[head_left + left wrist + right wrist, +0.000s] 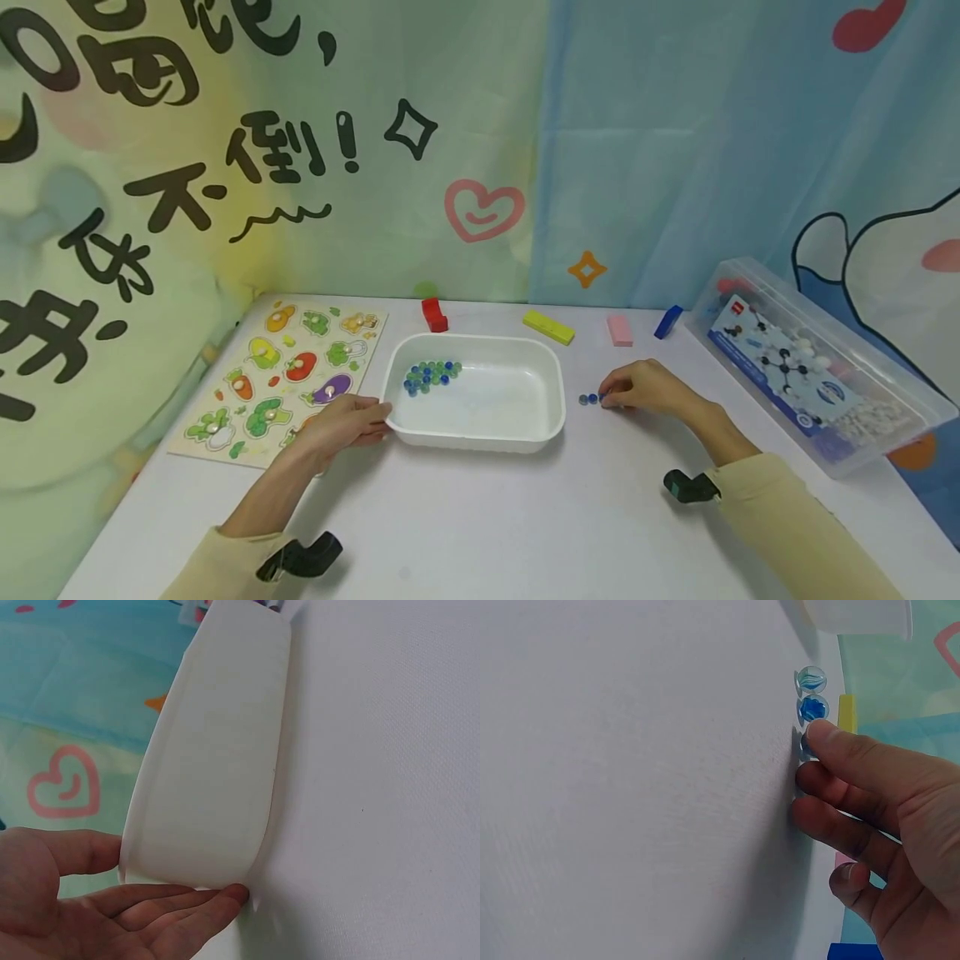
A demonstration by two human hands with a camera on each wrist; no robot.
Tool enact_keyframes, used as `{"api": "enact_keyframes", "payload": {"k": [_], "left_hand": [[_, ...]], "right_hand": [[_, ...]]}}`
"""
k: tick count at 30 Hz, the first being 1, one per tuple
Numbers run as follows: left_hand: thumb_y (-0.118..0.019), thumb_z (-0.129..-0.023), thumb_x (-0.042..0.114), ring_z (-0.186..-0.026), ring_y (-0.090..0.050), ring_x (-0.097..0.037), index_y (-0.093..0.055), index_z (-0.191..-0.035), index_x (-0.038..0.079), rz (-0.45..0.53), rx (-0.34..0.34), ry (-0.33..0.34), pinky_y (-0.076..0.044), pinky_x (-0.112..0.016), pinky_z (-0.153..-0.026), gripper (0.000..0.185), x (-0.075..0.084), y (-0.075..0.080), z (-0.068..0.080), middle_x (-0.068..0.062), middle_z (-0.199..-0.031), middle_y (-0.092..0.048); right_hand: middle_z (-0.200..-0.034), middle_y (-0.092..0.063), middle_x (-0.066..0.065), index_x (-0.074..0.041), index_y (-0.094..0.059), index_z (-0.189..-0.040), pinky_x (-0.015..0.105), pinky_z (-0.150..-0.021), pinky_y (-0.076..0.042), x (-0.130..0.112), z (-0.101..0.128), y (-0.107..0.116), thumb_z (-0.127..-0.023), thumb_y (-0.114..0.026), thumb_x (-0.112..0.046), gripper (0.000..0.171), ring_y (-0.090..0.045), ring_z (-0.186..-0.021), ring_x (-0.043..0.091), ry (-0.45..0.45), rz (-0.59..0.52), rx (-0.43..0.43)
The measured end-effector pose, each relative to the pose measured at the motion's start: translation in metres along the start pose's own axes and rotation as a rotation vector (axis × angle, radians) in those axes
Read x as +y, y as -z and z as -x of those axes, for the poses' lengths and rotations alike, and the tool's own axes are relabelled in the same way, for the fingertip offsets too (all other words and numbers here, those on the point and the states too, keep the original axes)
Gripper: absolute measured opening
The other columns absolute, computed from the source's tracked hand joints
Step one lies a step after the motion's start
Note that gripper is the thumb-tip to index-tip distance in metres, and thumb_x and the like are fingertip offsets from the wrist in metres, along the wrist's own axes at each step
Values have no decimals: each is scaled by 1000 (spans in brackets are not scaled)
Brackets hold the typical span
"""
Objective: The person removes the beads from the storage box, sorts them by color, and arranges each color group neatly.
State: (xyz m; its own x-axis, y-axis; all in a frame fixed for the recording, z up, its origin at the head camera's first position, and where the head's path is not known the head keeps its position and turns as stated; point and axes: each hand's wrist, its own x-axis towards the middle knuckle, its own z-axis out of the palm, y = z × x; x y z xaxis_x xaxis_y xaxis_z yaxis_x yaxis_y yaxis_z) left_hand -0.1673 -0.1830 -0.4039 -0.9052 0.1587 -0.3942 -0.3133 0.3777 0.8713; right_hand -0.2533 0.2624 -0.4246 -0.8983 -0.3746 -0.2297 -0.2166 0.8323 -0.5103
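Left hand: the left hand (347, 423) lies on the white table (480, 517) at the near left corner of the white plastic tray (551, 392); the left wrist view shows its thumb (71, 851) against the tray's outer wall and its straight fingers (187, 904) along the tray's bottom edge, touching it without curling round it.
Right hand: the right hand (645, 387) rests on the table to the right of the tray, fingers bent down onto the surface; in the right wrist view its index fingertip (825, 735) presses on one marble of a short row, pinning it to the table rather than gripping it.
Loose marbles: the blue glass marbles (591, 400) lie in a row on the table between the right hand and the tray's right wall, close to the fingertips and apart from the tray.
Tray: it stands upright at the middle of the table; a cluster of blue and green marbles (431, 373) sits in its far left corner.
Left side: a wooden vegetable peg puzzle (281, 375) lies flat, just beside the tray.
Right side: a clear lidded plastic box (817, 358) holding a molecular model kit runs along the table's right edge.
Far edge: a red block (434, 315), a yellow block (548, 327), a pink block (619, 330) and a blue block (668, 322) lie in a loose line behind the tray.
Backdrop: a printed cloth (480, 150) with hearts and black lettering hangs behind the table.
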Motion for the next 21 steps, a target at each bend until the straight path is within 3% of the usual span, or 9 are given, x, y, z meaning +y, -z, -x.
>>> {"api": "enact_keyframes", "payload": {"k": [14,21], "left_hand": [[-54,-99,20,-106,-68,-25,-62,-121,-9,-6,2,-11,-56,-37,-95,37,-1,0,0,-20,-118,-68],[-54,-99,21,-105,-69,-23,-62,-120,-9,-5,-4,-20,-57,-36,-95,37,-2,1,0,-19,-117,-69]], "right_hand": [[-88,-71,2,-8,-74,-99,21,-60,-51,1,1,-1,-87,-71,-19,16,-56,-67,11,15,-18,8],[-83,-70,0,-9,-72,-106,23,-62,-51,0,4,8,-91,-67,-21,20,-58,-68,13,-24,2,34]]}}
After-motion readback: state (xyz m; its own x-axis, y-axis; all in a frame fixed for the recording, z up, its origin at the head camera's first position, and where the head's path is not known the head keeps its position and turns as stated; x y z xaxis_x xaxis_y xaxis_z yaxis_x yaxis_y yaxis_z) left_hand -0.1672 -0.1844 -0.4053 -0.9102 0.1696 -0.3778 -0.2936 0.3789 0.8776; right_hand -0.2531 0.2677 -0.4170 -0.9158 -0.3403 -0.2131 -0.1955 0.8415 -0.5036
